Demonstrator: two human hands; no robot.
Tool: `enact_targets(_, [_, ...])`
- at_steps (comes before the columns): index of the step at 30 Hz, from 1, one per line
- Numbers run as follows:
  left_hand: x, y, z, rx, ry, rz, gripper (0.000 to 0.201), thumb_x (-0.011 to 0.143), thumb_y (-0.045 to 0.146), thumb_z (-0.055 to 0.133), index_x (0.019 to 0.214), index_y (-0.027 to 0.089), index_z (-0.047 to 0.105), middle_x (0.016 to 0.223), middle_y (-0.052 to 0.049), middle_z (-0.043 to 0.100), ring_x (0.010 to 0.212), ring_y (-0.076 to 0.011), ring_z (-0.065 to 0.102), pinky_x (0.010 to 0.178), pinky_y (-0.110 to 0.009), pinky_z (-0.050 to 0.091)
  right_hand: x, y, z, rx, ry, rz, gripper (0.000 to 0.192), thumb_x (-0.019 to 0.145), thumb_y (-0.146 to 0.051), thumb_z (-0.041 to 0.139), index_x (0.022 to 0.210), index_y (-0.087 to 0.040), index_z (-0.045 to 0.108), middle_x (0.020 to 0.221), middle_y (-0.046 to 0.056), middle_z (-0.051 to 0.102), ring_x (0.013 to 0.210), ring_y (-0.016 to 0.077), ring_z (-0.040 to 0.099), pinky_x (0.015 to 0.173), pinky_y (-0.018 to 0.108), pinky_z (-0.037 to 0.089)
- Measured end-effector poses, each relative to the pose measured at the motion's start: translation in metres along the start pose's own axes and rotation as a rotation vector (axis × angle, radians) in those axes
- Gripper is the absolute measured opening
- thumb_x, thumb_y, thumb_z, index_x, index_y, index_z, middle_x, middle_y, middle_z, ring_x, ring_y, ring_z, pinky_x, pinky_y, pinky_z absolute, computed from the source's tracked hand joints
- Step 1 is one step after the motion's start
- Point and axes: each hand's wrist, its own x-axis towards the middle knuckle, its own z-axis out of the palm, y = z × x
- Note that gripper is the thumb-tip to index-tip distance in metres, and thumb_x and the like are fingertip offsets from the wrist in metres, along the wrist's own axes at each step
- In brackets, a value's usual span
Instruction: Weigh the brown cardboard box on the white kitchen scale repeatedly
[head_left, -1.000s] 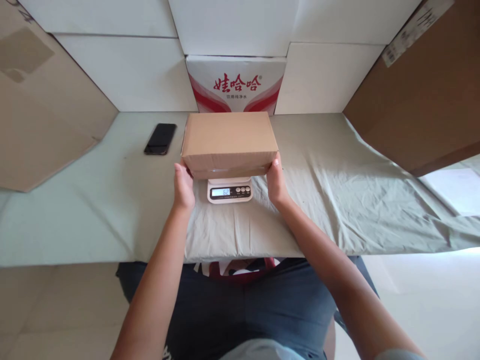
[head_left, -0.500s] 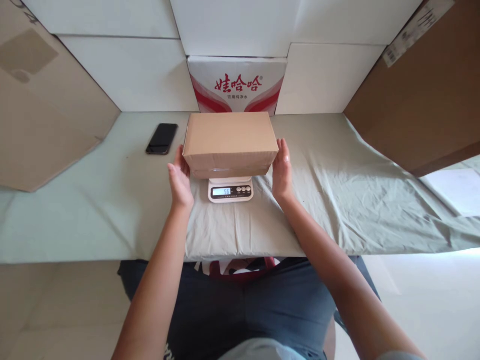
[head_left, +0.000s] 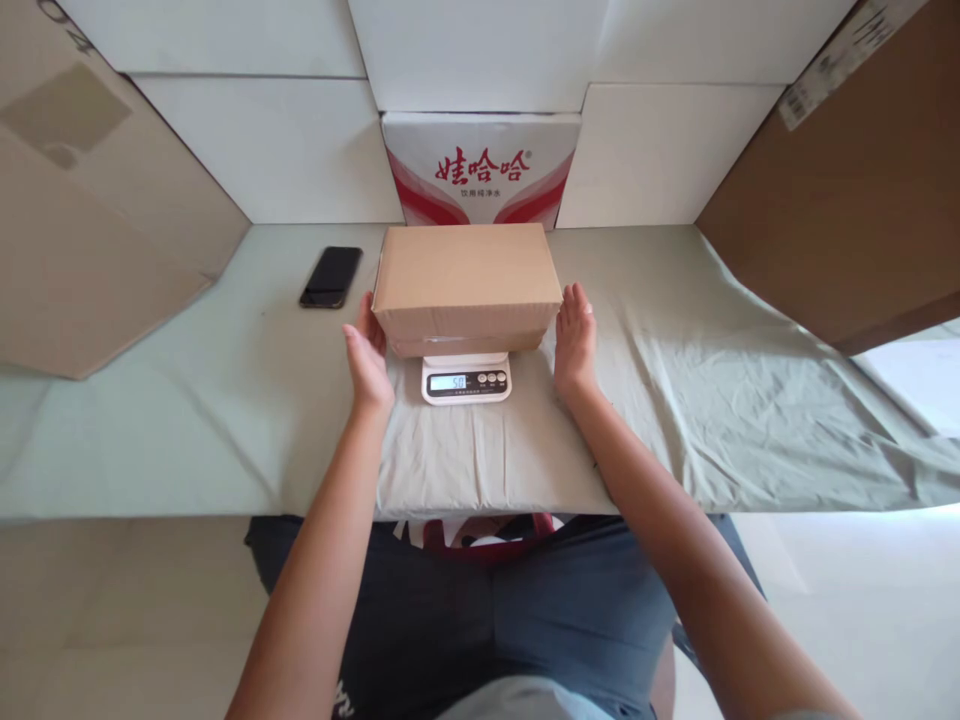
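Observation:
A closed brown cardboard box (head_left: 466, 270) rests on a small white kitchen scale (head_left: 466, 397), covering most of its platform. The lit display (head_left: 448, 383) shows digits that look like 5 and 0, too small to be sure. At the box's left side, my left hand (head_left: 368, 362) is upright with fingers stretched out; its fingertips are partly behind the lower corner, and whether they touch it I cannot tell. My right hand (head_left: 575, 345) stands just off the right side, fingers straight and a narrow gap showing between palm and cardboard.
A black phone (head_left: 331, 277) lies on the light green cloth (head_left: 225, 400) to the left. Behind the scale stands a white and red carton (head_left: 484, 170) among white panels. Large brown cardboard sheets flank both sides, left (head_left: 112, 220) and right (head_left: 840, 210).
My right hand has moved slightly outward, away from the box. The digits on the display have changed. The whole view has shifted a little; the box stays on the scale.

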Motion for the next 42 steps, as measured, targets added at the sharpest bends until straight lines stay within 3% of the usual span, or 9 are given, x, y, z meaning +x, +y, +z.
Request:
enact_targets(8, [-0.0005, -0.0020, 0.0011, 0.011, 0.024, 0.007, 0.105, 0.076, 0.101, 0.028, 0.140, 0.028, 0.065, 0.164, -0.011, 0.053, 0.159, -0.0347, 0.041, 0.132, -0.053, 0.032, 0.0035, 0.0034, 0.0007, 0.045, 0.040, 0.068, 0.074, 0.092, -0.072, 0.042, 0.152, -0.030, 0.047, 0.177, 0.000, 0.032, 0.167, 0.0173, 0.028, 0.142, 0.045, 0.015])
enact_targets(20, [0.0005, -0.0070, -0.0014, 0.026, 0.025, 0.006, 0.102, 0.079, 0.099, 0.021, 0.141, 0.030, 0.064, 0.166, -0.008, 0.052, 0.160, -0.0313, 0.040, 0.133, -0.050, 0.032, 0.0073, 0.0050, -0.0040, 0.061, 0.055, 0.081, 0.070, 0.094, -0.070, 0.041, 0.150, -0.029, 0.050, 0.176, 0.001, 0.036, 0.166, 0.0191, 0.030, 0.142, 0.047, 0.016])
enact_targets(26, [0.0014, -0.0073, -0.0033, 0.035, 0.005, 0.016, 0.097, 0.082, 0.096, 0.031, 0.144, 0.029, 0.063, 0.167, -0.009, 0.050, 0.160, -0.0317, 0.038, 0.133, -0.050, 0.033, 0.0083, 0.0050, -0.0039, 0.060, 0.055, 0.088, 0.072, 0.093, -0.072, 0.041, 0.150, -0.028, 0.050, 0.174, 0.002, 0.039, 0.166, 0.0188, 0.031, 0.141, 0.047, 0.016])
enact_targets(31, [0.0023, -0.0081, -0.0036, 0.032, 0.005, 0.009, 0.102, 0.082, 0.097, 0.021, 0.146, 0.029, 0.061, 0.166, -0.010, 0.051, 0.160, -0.0317, 0.039, 0.133, -0.051, 0.032, 0.0087, 0.0059, -0.0034, 0.056, 0.057, 0.087, 0.072, 0.093, -0.073, 0.041, 0.149, -0.029, 0.052, 0.173, 0.001, 0.042, 0.165, 0.0195, 0.032, 0.141, 0.048, 0.016])
enact_targets(37, [0.0026, -0.0070, -0.0047, 0.047, 0.003, 0.002, 0.105, 0.080, 0.098, 0.018, 0.147, 0.029, 0.059, 0.169, -0.009, 0.046, 0.161, -0.0312, 0.037, 0.134, -0.049, 0.031, 0.0096, 0.0062, -0.0044, 0.061, 0.051, 0.097, 0.076, 0.093, -0.071, 0.041, 0.153, -0.025, 0.048, 0.173, 0.005, 0.041, 0.165, 0.0197, 0.034, 0.141, 0.046, 0.017])
enact_targets(42, [0.0026, -0.0073, -0.0049, 0.058, -0.004, 0.001, 0.105, 0.080, 0.098, 0.017, 0.148, 0.030, 0.059, 0.170, -0.008, 0.046, 0.161, -0.0306, 0.036, 0.133, -0.048, 0.031, 0.0095, 0.0048, -0.0050, 0.054, 0.052, 0.104, 0.071, 0.095, -0.070, 0.039, 0.151, -0.029, 0.049, 0.172, 0.002, 0.042, 0.164, 0.0182, 0.034, 0.141, 0.046, 0.017])
